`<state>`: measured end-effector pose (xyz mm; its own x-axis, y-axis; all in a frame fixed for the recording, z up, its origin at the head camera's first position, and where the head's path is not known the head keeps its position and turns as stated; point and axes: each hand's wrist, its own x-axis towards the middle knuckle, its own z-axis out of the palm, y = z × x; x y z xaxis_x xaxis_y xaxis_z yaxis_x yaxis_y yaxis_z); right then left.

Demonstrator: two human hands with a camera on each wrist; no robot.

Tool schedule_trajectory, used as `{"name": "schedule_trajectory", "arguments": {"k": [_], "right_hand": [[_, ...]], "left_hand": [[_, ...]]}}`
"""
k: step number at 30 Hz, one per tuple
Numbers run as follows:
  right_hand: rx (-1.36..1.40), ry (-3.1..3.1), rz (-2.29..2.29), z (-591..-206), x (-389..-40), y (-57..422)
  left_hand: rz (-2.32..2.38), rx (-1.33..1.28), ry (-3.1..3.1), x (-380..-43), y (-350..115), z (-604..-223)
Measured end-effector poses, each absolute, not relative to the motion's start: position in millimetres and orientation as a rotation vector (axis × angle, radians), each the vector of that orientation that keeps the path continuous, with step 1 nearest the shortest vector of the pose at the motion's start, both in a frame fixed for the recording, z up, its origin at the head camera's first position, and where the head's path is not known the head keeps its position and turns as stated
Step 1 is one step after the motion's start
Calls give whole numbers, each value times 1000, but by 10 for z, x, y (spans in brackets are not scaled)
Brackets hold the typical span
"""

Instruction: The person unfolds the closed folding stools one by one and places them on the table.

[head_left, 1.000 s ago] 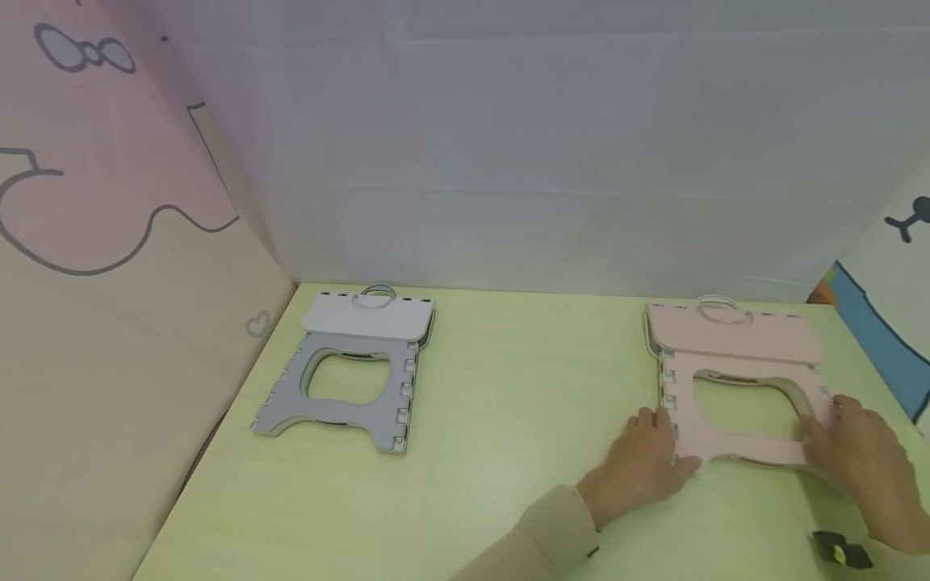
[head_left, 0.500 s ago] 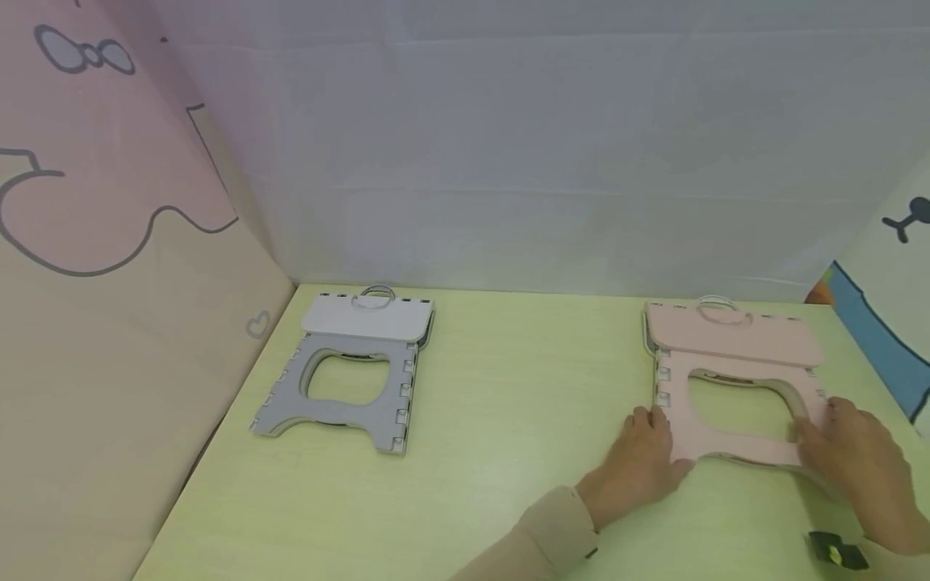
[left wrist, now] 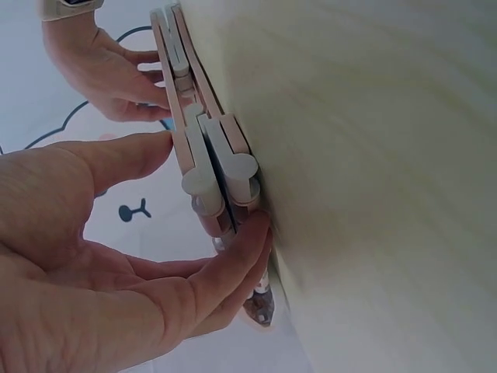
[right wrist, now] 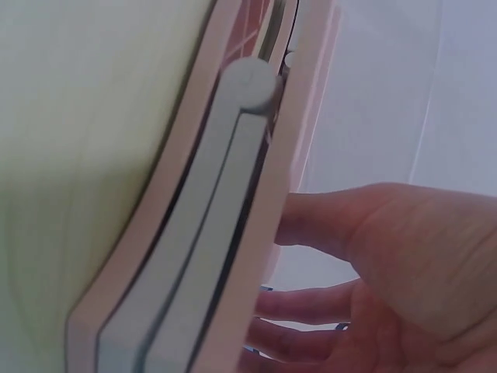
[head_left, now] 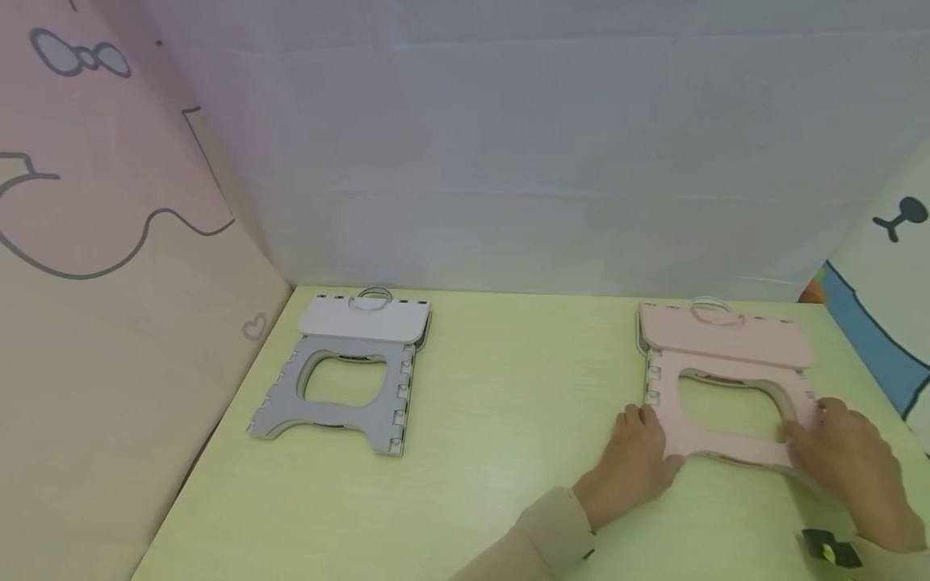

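Apparently the work is only partway done: the pink folding stool [head_left: 726, 343] lies folded on the right side of the bench [head_left: 494, 403], with both hands on its leg end. The left hand [head_left: 630, 452] pinches its left edge, thumb on top and fingers curled beneath; the right hand [head_left: 846, 452] grips the opposite leg, thumb by the cut-out and fingers at the outer edge. Well apart on the left, the grey-and-white folding stool [head_left: 341, 413] lies folded and untouched. Neither stool is opened out; releasing the pink one is likely left to do.
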<state>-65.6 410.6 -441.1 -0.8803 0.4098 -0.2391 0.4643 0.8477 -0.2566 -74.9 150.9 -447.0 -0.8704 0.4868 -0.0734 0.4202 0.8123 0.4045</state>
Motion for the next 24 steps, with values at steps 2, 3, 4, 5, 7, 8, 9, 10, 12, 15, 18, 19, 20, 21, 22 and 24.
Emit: {"name": "schedule_trajectory", "arguments": {"k": [2, 3, 4, 5, 7, 8, 9, 10, 12, 15, 18, 19, 20, 21, 22, 24], "right_hand": [[693, 2834, -456, -4419, -664, 4097], [697, 2832, -452, -4423, -667, 4092], [699, 2832, -451, -4427, -670, 4088], [695, 2837, -449, -4429, -673, 4088], [684, 2844, -444, -4422, -676, 4079], [678, 2847, -445, -4417, -678, 4077], [671, 2851, -446, -4413, -678, 4072], [660, 2855, -451, -4408, -675, 4070], [638, 2856, -456, -4396, -665, 4059], [605, 2861, -468, -4386, -650, 4052], [576, 2866, -471, -4379, -641, 4046], [564, 2871, -473, -4375, -639, 4047], [547, 2880, -475, -4372, -635, 4049], [531, 2892, -474, -4370, -631, 4054], [513, 2905, -471, -4369, -627, 4061], [484, 2926, -464, -4369, -618, 4076]], "left_hand": [[570, 697, 2822, -745, 1501, -4471], [567, 692, 2823, -743, 1495, -4470], [570, 686, 2820, -741, 1488, -4466], [571, 681, 2819, -740, 1480, -4462], [568, 663, 2819, -736, 1468, -4461], [558, 660, 2823, -736, 1462, -4457], [552, 655, 2827, -736, 1458, -4454], [545, 650, 2829, -736, 1454, -4452], [523, 645, 2837, -735, 1447, -4452], [510, 648, 2836, -735, 1429, -4439], [492, 654, 2833, -736, 1407, -4427], [491, 654, 2833, -736, 1399, -4425], [485, 659, 2834, -737, 1390, -4423], [479, 666, 2839, -737, 1382, -4423], [477, 674, 2844, -738, 1374, -4425], [475, 694, 2849, -739, 1354, -4428]]}}
